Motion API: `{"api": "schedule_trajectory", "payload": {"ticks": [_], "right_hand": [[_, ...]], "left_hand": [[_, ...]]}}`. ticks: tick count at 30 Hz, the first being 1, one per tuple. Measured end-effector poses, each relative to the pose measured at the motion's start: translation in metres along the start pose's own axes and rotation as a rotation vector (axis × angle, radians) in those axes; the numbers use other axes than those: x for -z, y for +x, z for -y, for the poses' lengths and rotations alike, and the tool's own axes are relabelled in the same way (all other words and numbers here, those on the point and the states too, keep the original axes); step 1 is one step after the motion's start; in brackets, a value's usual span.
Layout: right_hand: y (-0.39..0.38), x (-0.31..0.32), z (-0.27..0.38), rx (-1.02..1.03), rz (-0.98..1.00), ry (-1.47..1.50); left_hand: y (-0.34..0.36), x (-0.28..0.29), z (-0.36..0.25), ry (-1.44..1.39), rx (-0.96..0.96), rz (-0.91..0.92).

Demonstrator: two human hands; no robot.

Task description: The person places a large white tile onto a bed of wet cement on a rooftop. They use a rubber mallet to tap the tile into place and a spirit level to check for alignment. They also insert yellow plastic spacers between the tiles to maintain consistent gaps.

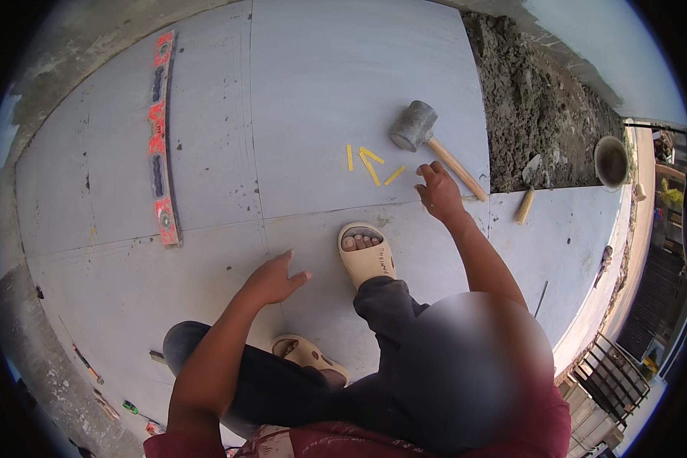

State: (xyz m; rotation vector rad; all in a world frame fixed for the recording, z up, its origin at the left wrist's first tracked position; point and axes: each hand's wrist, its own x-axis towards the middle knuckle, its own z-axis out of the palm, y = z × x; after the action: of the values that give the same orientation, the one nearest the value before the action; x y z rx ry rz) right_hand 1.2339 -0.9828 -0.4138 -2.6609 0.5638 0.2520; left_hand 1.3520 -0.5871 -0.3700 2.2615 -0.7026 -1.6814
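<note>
My right hand [439, 191] hovers beside several small yellow strips [373, 174], its fingers loosely bent and apart, holding nothing. Just above it lies a rubber mallet [412, 124] with a dark grey head and wooden handle. My left hand [276, 281] hangs empty over the grey tiles [336, 76], fingers spread, left of my sandalled front foot [371, 259]. A long red spirit level [159, 118] lies on the tiles at the left.
At upper right are rough wet mortar [527, 84], a trowel [525, 204] with wooden handle and a round bucket [611, 141]. Concrete edges [69, 65] border the tiles. Small tools [90, 366] lie at lower left. A metal rack [611, 374] stands at lower right.
</note>
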Motion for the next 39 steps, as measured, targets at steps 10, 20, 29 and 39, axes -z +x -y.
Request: {"api": "schedule_trajectory", "payload": {"ticks": [10, 20, 29, 39], "right_hand": [[0.024, -0.045, -0.004, 0.126, 0.034, 0.093], [0.072, -0.035, 0.161, 0.381, 0.073, 0.341], [0.114, -0.083, 0.242, 0.237, 0.313, 0.482], [0.125, -0.105, 0.276, 0.27, 0.225, 0.371]], "left_hand": [[-0.014, 0.005, 0.021, 0.054, 0.46, -0.028], [-0.011, -0.004, 0.052, 0.015, 0.497, -0.078], [-0.019, -0.004, 0.066, -0.075, 0.412, -0.075], [-0.022, 0.005, 0.064, -0.103, 0.428, -0.064]]}}
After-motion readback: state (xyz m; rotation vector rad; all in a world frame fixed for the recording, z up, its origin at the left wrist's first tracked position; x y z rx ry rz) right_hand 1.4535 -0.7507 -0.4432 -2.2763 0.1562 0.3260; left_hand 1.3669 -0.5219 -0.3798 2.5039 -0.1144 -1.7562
